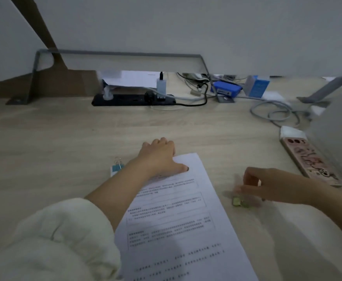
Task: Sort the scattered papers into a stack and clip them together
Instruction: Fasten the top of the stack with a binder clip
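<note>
A stack of printed white papers (178, 220) lies on the wooden desk, slanting from the middle down to the bottom edge. My left hand (160, 157) rests on its top left corner, the thumb pressing on the sheet and the fingers curled over the far edge. To the right of the papers my right hand (267, 185) hovers with fingers bent over a green binder clip (240, 202); the hand is blurred and I cannot tell whether it touches the clip. A blue binder clip (117, 166) lies left of my left wrist.
A phone in a patterned case (310, 161) lies at the right beside a white box (336, 126). A black power strip (133, 99), cables (275, 114) and a blue device (226, 89) line the back edge under a grey metal frame (117, 52).
</note>
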`<control>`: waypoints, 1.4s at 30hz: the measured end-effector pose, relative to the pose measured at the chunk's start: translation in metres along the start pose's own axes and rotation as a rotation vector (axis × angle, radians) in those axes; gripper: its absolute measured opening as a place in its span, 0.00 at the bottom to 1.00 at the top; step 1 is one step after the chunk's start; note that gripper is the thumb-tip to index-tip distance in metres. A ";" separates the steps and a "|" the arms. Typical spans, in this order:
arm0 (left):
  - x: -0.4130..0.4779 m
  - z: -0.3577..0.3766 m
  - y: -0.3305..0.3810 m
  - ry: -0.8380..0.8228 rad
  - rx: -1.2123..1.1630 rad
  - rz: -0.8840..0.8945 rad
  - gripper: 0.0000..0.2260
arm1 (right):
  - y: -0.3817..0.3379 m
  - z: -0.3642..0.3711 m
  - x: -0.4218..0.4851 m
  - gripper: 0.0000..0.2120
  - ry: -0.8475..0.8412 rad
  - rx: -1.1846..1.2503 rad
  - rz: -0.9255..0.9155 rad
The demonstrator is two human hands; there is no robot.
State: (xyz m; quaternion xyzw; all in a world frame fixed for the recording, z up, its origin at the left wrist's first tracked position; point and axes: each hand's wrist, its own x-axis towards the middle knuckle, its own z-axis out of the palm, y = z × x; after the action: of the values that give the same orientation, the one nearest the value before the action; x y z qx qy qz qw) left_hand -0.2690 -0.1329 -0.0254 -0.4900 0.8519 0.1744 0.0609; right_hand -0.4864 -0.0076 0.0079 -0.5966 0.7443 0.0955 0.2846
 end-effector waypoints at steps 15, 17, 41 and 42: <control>-0.012 0.007 0.026 -0.090 -0.430 0.090 0.07 | -0.004 0.003 0.014 0.14 0.234 0.580 -0.252; -0.014 0.007 0.027 -0.082 -0.533 0.113 0.06 | -0.015 -0.004 0.024 0.09 0.235 0.533 -0.292; -0.003 0.010 0.018 -0.097 -0.675 0.088 0.01 | -0.042 -0.023 0.074 0.07 0.071 0.691 -0.466; -0.003 0.009 0.018 -0.087 -0.683 0.084 0.02 | -0.042 -0.023 0.074 0.06 0.058 0.664 -0.477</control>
State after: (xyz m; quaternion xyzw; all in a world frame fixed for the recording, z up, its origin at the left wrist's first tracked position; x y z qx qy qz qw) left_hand -0.2838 -0.1184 -0.0289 -0.4388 0.7603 0.4727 -0.0779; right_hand -0.4628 -0.0915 -0.0046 -0.6304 0.5832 -0.2357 0.4548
